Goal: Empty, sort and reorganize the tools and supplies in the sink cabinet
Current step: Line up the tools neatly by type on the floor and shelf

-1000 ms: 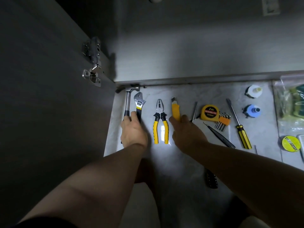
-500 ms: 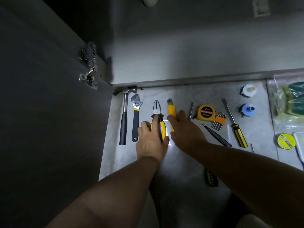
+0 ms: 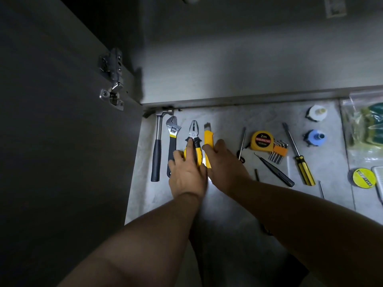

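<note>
Left hand: fingers laid straight over the yellow handles of the pliers, thumb at their left side.
Right hand: thumb on the yellow utility knife, just right of the pliers; cannot tell whether pinching.
Floor: hammer and adjustable wrench side by side at left edge; tape measure and screwdriver toward right.
</note>
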{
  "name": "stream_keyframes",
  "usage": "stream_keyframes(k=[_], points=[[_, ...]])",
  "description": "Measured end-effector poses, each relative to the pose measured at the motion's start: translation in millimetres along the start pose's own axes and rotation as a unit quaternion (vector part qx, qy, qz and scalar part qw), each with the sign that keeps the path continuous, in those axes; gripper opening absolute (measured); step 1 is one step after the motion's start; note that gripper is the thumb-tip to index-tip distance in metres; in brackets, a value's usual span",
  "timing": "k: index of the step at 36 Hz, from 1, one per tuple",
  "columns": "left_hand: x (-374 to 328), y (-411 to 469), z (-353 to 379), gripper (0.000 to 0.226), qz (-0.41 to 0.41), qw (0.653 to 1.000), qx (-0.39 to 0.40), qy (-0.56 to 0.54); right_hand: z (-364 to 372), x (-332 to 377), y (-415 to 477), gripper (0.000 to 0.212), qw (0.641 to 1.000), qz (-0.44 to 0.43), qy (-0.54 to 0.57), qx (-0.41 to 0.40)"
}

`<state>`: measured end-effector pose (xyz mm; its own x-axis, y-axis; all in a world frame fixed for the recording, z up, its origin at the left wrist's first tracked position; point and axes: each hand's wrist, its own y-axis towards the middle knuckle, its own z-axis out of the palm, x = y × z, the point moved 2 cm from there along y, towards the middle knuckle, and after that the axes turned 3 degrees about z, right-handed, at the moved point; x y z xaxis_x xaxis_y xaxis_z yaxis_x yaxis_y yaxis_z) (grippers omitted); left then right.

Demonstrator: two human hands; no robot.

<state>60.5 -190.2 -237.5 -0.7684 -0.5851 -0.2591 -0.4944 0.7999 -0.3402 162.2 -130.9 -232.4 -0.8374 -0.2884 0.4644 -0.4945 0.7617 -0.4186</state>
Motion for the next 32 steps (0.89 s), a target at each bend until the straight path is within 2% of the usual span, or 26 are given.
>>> stream_keyframes(k=[9,18,21,24,26,28,30,32], points=[[2.1,11.8,-3.4,0.081,-0.022,1.0,-0.012,0.0,-4.0,5.5,7.9,0.045,1.0,-0.012,0.004,-0.011],[4.3,11.1,-5.7,0.079,-0.005,1.0,-0.015,0.003,-13.7,-5.9,3.6,0.061,0.999,-0.039,-0.012,0.014],[1.0,7.1,-12.1,0.07,0.018,0.998,-0.041,0.047,-31.4,-24.3,-5.2,0.053,0.997,-0.064,-0.031,0.024],[-11.5,1.6,-17.6,0.05,0.091,0.992,-0.074,0.055,-53.9,-52.7,-20.0,0.039,0.992,-0.073,-0.048,0.094],[-25.6,-2.1,-16.8,0.039,0.166,0.983,-0.062,0.047,-68.7,-72.1,-31.5,0.026,0.984,-0.01,-0.085,0.154],[-42.1,-4.8,-13.4,0.039,0.214,0.977,-0.01,0.017,-78.7,-87.8,-47.1,0.027,0.964,0.087,-0.107,0.226],[-59.0,-8.5,-7.6,0.046,0.243,0.968,0.056,-0.014,-79.3,-99.2,-66.8,0.025,0.946,0.172,-0.058,0.269],[-72.0,-13.5,-1.1,0.052,0.244,0.963,0.108,-0.033,-71.9,-104.3,-87.2,0.023,0.931,0.242,-0.013,0.273]])
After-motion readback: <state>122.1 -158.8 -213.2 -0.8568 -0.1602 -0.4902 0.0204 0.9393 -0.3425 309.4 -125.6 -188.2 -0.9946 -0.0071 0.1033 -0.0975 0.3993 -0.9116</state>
